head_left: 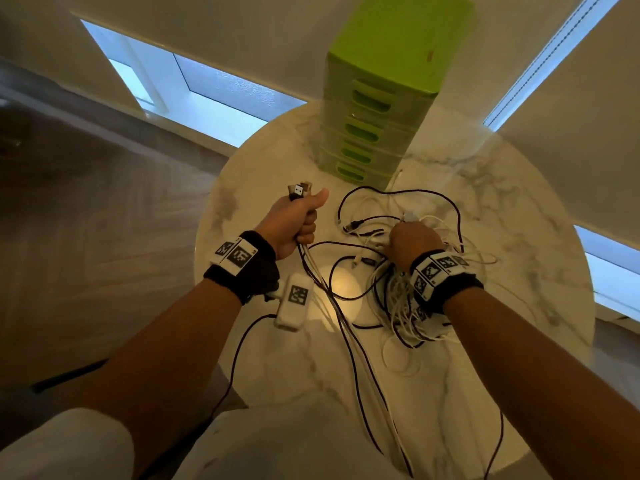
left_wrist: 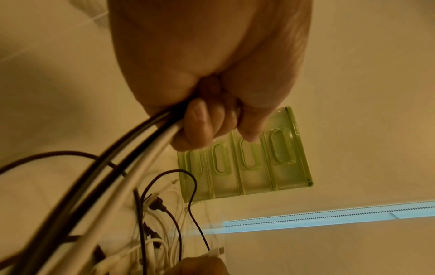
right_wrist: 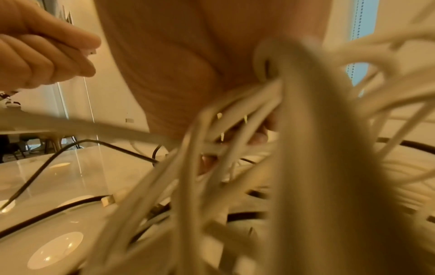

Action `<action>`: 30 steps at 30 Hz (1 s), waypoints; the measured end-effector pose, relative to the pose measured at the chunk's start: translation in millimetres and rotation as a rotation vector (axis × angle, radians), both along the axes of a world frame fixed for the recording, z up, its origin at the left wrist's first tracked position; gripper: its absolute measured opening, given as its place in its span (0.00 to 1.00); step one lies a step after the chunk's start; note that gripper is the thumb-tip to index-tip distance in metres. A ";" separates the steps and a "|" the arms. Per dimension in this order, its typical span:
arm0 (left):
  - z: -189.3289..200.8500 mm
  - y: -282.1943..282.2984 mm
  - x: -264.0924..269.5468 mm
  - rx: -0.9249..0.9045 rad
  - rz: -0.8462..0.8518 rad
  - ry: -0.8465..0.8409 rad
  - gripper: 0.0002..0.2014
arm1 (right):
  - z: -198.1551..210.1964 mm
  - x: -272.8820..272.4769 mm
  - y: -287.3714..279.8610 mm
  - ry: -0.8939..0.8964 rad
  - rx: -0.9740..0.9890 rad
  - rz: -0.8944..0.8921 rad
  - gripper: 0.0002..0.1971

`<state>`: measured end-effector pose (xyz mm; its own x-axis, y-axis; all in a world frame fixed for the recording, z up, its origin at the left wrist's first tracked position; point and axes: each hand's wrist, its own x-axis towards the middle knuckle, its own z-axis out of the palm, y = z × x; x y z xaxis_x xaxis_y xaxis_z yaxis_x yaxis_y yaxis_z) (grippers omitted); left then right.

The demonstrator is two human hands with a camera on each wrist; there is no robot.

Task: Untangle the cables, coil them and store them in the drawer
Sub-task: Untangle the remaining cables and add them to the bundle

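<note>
My left hand (head_left: 298, 220) is raised over the table in a fist and grips a bunch of black and white cables (left_wrist: 132, 141). Their USB plugs (head_left: 299, 191) stick out above the thumb, and the cables trail down toward the table's near edge. My right hand (head_left: 410, 239) sits in the tangle of white and black cables (head_left: 398, 299) and grips white strands (right_wrist: 235, 134) near a plug (head_left: 410, 215). The green drawer unit (head_left: 377, 98) stands at the back of the table with all its drawers closed.
The round white marble table (head_left: 519, 237) carries everything. A white wrist camera box (head_left: 294, 303) hangs below my left wrist. Loose black loops (head_left: 398, 202) lie between the hands and the drawer unit. Wooden floor (head_left: 104, 202) lies to the left, windows behind.
</note>
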<state>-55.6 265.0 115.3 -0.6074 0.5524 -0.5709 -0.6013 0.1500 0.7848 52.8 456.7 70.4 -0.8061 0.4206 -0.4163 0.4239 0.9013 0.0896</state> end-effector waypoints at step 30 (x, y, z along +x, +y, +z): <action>123.6 53.0 68.0 0.355 -0.293 0.438 0.20 | 176.2 49.4 -45.1 1.150 -0.994 -0.215 0.06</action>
